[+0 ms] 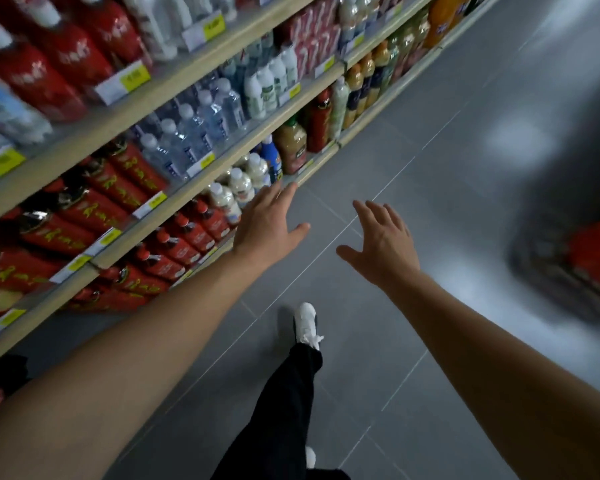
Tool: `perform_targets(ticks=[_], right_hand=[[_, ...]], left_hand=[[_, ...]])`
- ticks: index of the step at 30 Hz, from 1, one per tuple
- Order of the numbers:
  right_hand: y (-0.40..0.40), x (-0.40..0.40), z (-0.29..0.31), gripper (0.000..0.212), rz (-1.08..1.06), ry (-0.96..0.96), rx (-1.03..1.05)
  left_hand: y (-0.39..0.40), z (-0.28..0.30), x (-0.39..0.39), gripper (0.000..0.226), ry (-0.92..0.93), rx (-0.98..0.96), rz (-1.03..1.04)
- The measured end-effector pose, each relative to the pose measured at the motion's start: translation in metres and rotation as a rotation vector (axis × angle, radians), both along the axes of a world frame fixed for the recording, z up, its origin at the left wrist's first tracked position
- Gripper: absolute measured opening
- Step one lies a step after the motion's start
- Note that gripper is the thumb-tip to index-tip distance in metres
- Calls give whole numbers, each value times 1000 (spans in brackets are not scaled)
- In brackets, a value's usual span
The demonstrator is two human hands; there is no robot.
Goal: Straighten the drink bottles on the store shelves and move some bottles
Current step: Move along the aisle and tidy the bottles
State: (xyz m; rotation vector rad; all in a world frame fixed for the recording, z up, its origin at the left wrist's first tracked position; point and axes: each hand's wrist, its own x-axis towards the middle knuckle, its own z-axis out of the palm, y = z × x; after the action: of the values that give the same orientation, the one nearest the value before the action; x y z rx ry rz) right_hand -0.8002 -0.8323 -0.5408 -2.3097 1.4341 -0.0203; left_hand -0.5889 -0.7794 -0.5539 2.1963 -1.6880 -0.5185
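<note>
Bare forearms reach out from the bottom corners, both hands empty. Left hand [269, 223] has its fingers straight and spread, fingertips just at the front lip of the lower shelf [222, 174] but touching no bottle that can be seen. Right hand [383, 242] hovers over the grey floor tiles [465, 168], fingers splayed and relaxed, well apart from the shelf.

Just beyond the left hand, below that shelf lip, stand milky white bottles [241, 183] with white caps; three or four show, though blur makes the count unsure. Toward the camera from them is a row of dark cola bottles [187, 233] with red labels and red caps, about five visible. Above the shelf lip sit clear water bottles [187, 133] in tight rows, and beside them, nearer the camera, red cartons with gold lettering [94, 202]. Farther along the same level are white bottles with green labels [264, 88]. A brown juice bottle [293, 143] and a blue-and-white bottle [271, 155] stand past the milky ones. Yellow price tags [132, 81] line the shelf edges.

Right of the shelving the aisle floor lies open. One black trouser leg ends in a white shoe [305, 322] below the hands. Far from the shelf, a blurred basket holding something red [582, 261] sits at the frame's right edge.
</note>
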Motion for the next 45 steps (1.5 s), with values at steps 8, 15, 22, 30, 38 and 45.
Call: perform_targets(ticks=[8, 15, 22, 30, 38, 45], right_hand=[[-195, 12, -41, 89, -38, -7, 88], [-333, 6, -95, 87, 0, -13, 127], [-475, 9, -173, 85, 183, -39, 162], [-587, 71, -285, 80, 418, -152, 123], [-645, 165, -400, 81, 630, -267, -204], [-659, 224, -425, 76, 715, -244, -474]], left_hand=[[-189, -28, 17, 75, 37, 3, -18], [-305, -88, 24, 75, 30, 88, 38], [-401, -153, 2, 77, -74, 183, 166], [-481, -260, 13, 67, -99, 9, 363], [-515, -395, 56, 71, -166, -127, 432], [-514, -421, 86, 70, -345, -230, 413]])
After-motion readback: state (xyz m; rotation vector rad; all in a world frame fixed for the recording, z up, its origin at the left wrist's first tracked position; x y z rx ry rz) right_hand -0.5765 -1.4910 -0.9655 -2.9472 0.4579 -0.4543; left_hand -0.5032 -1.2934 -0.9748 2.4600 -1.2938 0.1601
